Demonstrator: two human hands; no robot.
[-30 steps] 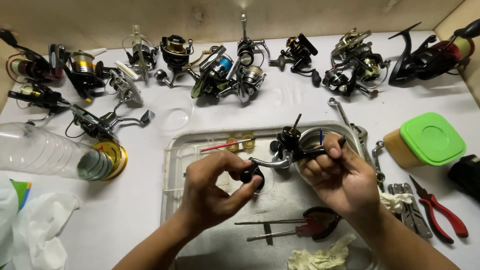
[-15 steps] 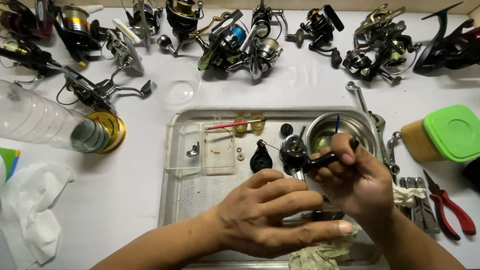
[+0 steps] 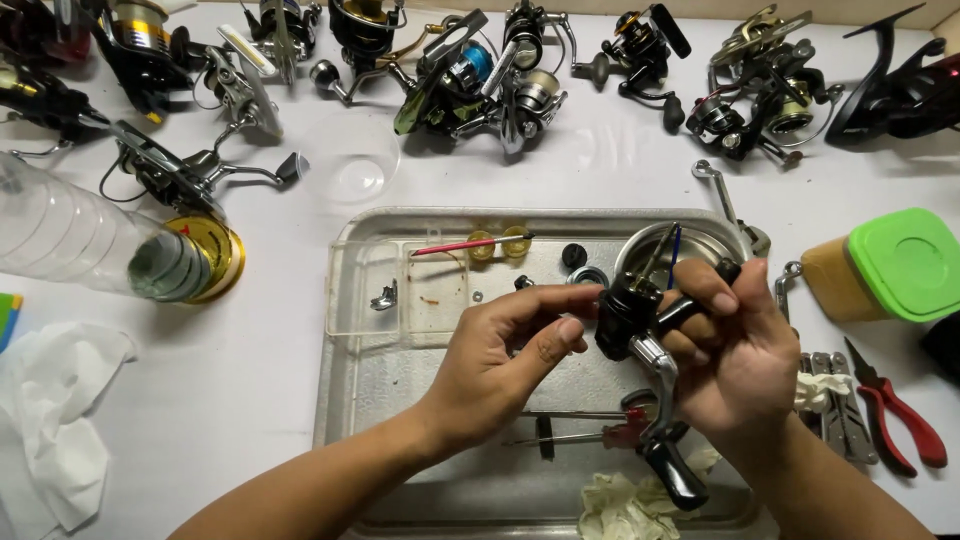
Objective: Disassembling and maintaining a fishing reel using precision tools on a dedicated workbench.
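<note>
My white bench [image 3: 270, 400] carries a metal tray [image 3: 345, 380], fishing reels [image 3: 480, 80], a plastic bottle [image 3: 70, 240], red pliers [image 3: 895, 415] and tissue [image 3: 60, 430].

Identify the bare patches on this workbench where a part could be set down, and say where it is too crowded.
Free: white table between tissue and metal tray; tray floor below the clear plastic box. Crowded: the back row of fishing reels; right edge, by the pliers.

I see a dull, scuffed metal tray [image 3: 350, 400] on the matt white bench [image 3: 250, 400]. The reel body [image 3: 625, 315] looks glossy black plastic with a polished metal handle arm [image 3: 655, 365]. At nine o'clock lies crumpled white tissue [image 3: 50, 420]; at three o'clock, a smooth green plastic lid [image 3: 910, 262].
</note>
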